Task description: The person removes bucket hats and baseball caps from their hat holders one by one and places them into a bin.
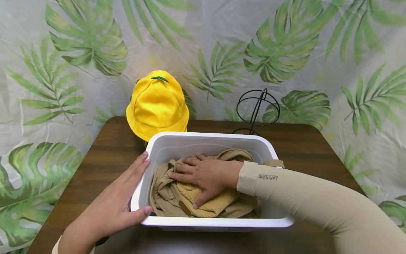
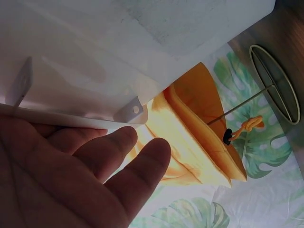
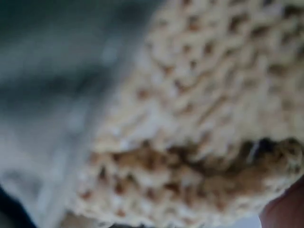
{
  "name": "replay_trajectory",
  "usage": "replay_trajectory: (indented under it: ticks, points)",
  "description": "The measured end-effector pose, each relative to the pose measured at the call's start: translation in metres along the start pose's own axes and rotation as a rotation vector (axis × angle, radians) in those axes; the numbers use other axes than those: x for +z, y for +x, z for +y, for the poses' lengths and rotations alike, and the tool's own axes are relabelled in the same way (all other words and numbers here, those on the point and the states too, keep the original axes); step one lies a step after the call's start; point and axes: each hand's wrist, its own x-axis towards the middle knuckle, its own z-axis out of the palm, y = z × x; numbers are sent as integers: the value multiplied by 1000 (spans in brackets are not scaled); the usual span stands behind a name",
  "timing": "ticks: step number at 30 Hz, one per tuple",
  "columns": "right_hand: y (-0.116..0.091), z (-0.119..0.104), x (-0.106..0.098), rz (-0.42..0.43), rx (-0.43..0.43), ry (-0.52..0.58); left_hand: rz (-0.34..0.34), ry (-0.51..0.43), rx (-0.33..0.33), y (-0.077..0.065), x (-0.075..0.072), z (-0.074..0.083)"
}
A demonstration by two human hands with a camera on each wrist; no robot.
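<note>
A white plastic bin (image 1: 219, 222) holds crumpled khaki cloth (image 1: 166, 195) and a tan knitted piece (image 1: 222, 204) with a brown tag (image 1: 185, 208). My right hand (image 1: 203, 176) rests palm down on this pile, fingers spread. Its coarse knit (image 3: 204, 90) fills much of the right wrist view, blurred. At the bin's left side is my left hand (image 1: 117, 201), fingers extended along the outer wall and thumb by the front corner. From below, the left wrist view has its fingers (image 2: 142, 166) loosely straight beside the bin's rim (image 2: 71, 118).
Behind the bin's left end, a yellow bucket hat (image 1: 158, 106) with a small green leaf sits on a stand. A bare black wire hat stand (image 1: 255, 106) is at the back right. The dark wooden table (image 1: 304, 155) meets a leaf-printed curtain (image 1: 219, 21).
</note>
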Motion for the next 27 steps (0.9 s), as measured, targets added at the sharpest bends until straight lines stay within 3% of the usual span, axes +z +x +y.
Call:
replay_trajectory:
  ticks: [5, 10, 16, 20, 27]
  points:
    - [-2, -1, -2, 13, -1, -23, -25, 4, -15, 0, 2, 1]
    - [-18, 4, -25, 30, 24, 111, -25, 1, 3, 2, 2, 1]
    - [-58, 28, -51, 125, 107, 303, 14, -20, 41, 2, 1, 1]
    - [-89, 42, -60, 188, 192, 408, 9, -21, 31, 1, 0, 0]
    - [-134, 43, -60, 320, 269, 432, -16, -3, 15, 0, 1, -2]
